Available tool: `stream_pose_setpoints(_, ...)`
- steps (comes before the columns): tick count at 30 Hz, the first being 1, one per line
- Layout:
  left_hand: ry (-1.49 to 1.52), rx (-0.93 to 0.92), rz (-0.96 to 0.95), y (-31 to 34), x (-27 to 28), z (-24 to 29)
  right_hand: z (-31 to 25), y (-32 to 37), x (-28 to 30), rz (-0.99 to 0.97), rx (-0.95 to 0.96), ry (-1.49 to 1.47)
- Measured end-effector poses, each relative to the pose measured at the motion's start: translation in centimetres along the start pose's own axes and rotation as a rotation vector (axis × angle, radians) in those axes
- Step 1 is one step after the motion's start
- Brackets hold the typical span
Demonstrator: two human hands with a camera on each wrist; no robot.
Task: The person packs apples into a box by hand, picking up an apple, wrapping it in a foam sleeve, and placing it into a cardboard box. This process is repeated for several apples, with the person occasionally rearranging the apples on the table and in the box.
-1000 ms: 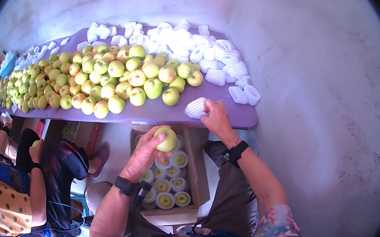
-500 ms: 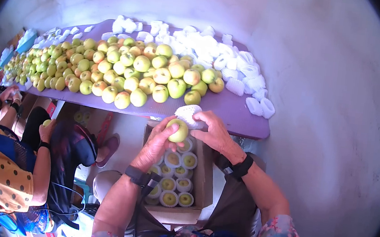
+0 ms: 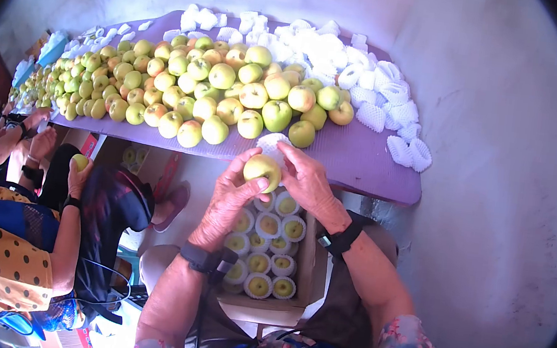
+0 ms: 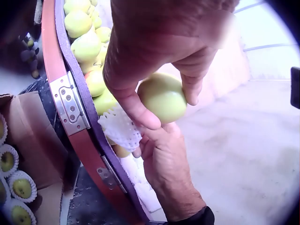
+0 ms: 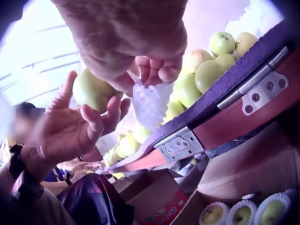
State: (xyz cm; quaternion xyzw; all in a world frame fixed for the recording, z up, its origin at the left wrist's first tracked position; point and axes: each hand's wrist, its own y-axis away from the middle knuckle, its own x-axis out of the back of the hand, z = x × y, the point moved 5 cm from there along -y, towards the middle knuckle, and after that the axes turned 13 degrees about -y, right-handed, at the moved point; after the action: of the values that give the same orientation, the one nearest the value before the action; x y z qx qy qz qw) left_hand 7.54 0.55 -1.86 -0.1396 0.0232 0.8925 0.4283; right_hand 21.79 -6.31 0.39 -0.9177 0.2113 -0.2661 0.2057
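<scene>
My left hand point(image 3: 220, 202) grips a yellow-green apple point(image 3: 261, 172) between thumb and fingers, above the open carton. Close against it, my right hand point(image 3: 311, 186) pinches a white foam net sleeve point(image 3: 271, 143) by its edge. In the left wrist view the sleeve point(image 4: 119, 129) hangs beside the bare apple point(image 4: 165, 99), not around it. Seen from the right wrist, the sleeve point(image 5: 151, 105) is bunched under the right hand's fingertips, and the apple point(image 5: 90, 91) sits in the left hand's fingers.
Loose apples point(image 3: 221, 76) are heaped on a purple-topped table point(image 3: 362, 163), with a pile of foam sleeves point(image 3: 307, 43) behind. Below, a carton point(image 3: 308, 274) holds apples in sleeves. Another person point(image 3: 15, 254) sits at the left holding an apple. A wall point(image 3: 499, 165) stands at the right.
My right hand has lifted the foam sleeve off the table and brought it left to the apple. The left hand has raised the apple slightly. The head view has shifted.
</scene>
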Motion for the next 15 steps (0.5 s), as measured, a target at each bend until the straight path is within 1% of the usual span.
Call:
stream_pose_setpoints(3,-0.02,0.012,0.023,-0.2,0.0,0.0,0.5,0.0,-0.3,0.038,0.017,-0.032)
stream_pose_setpoints(6,-0.054,0.049,0.018,-0.6,0.3,-0.7,0.9,-0.1,0.2,0.094,0.081,-0.009)
stream_pose_setpoints(9,-0.092,0.04,-0.05,-0.8,0.1,-0.8,1.0,-0.1,0.6,0.033,0.076,-0.038)
stream_pose_setpoints(12,-0.075,0.017,-0.092,-0.6,-0.4,-0.5,2.1,-0.2,0.6,-0.067,-0.08,-0.292)
stream_pose_setpoints(15,-0.077,0.014,-0.089,-0.6,-0.4,-0.4,2.0,0.2,0.8,-0.159,-0.326,-0.558)
